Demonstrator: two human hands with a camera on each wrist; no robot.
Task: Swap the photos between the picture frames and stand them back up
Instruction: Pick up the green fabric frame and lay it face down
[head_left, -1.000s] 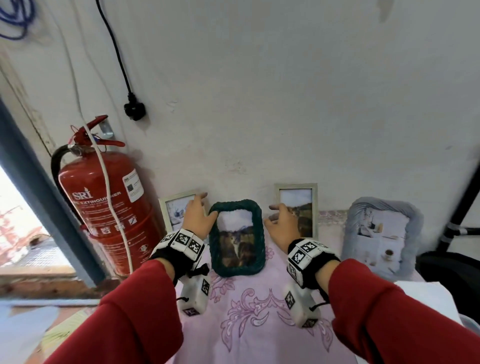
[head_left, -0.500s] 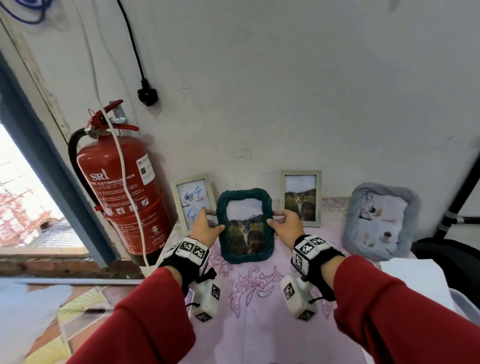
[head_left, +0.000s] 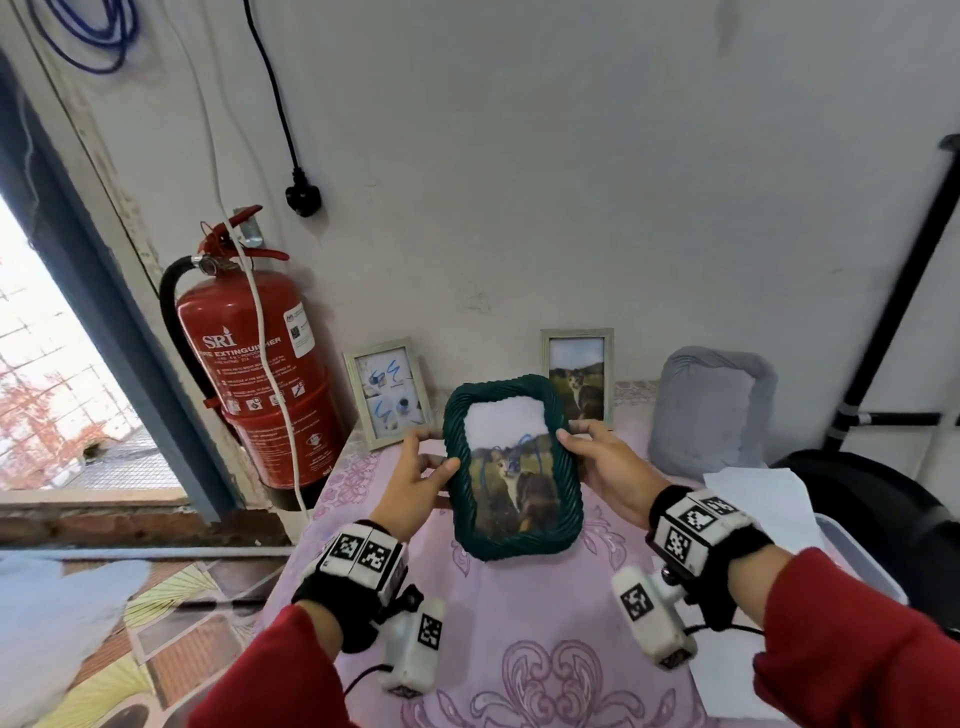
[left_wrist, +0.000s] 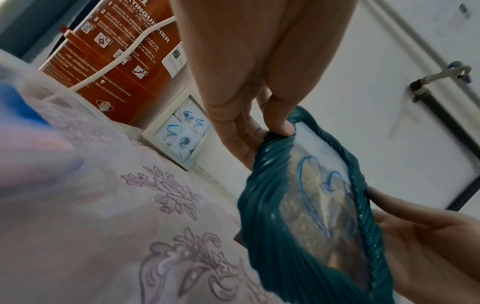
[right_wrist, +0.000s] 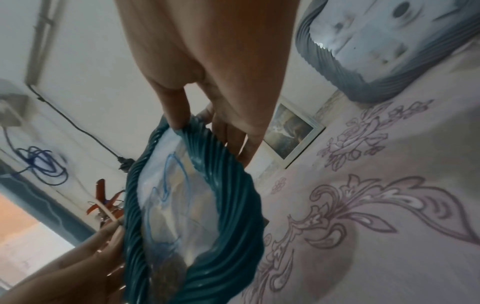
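Note:
A dark green ribbed picture frame (head_left: 470, 525) with a cat photo and blue scribbles is lifted off the pink tablecloth (head_left: 545, 623), tilted back toward me. My left hand (head_left: 415, 480) grips its left edge, thumb on the front (left_wrist: 281, 125). My right hand (head_left: 605, 462) grips its right edge, thumb on the front (right_wrist: 176, 121). Against the wall stand a small pale frame (head_left: 387, 389) with a scribbled photo, another small frame (head_left: 577, 376) with a cat photo, and a grey ribbed frame (head_left: 711, 405).
A red fire extinguisher (head_left: 254, 374) stands left of the table by an open doorway. A black plug (head_left: 303, 197) hangs on the wall. White paper (head_left: 758, 499) and a plastic bin (head_left: 857, 551) lie at the right, with a black pole (head_left: 893, 291) behind.
Both hands took the green frame from its place by the wall and lifted it toward me, tilting it back. The head view has moved closer and lower.

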